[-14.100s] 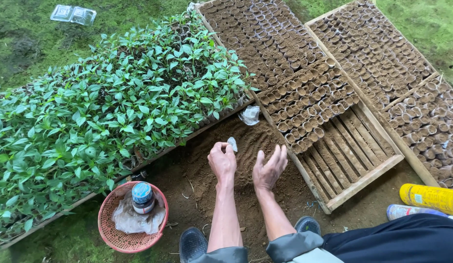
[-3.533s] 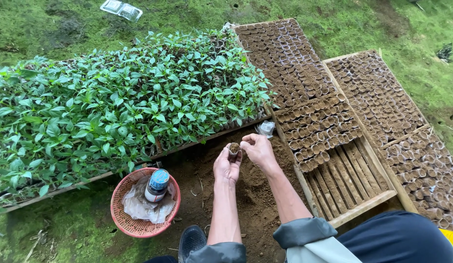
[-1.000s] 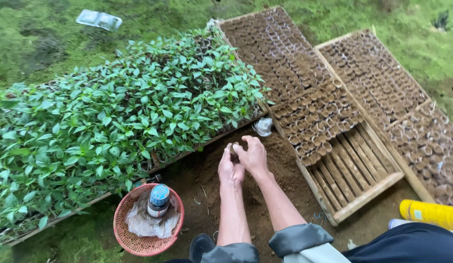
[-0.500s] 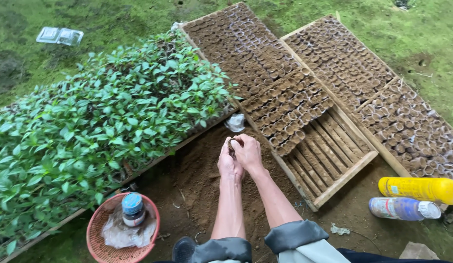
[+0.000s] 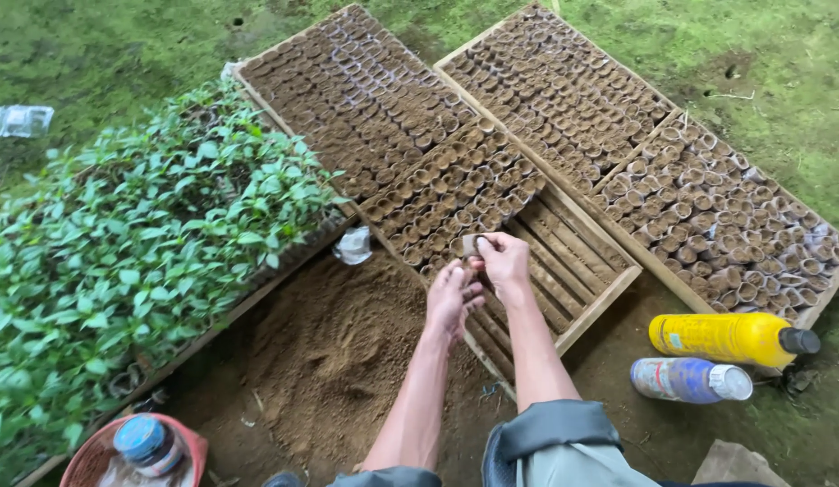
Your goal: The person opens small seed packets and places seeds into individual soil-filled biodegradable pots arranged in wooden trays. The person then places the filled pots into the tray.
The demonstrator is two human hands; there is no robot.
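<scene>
Right hand (image 5: 505,261): pinches a small pot (image 5: 471,244) over the wooden tray (image 5: 600,307)
Left hand (image 5: 453,298): fingers loose – holds nothing, just below

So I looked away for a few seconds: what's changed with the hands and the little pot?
Both hands moved right, from above the loose soil to the slatted tray's edge. The right hand now holds the small pot; the left hand has let go. Seedlings, trays and bottles are unchanged.
</scene>
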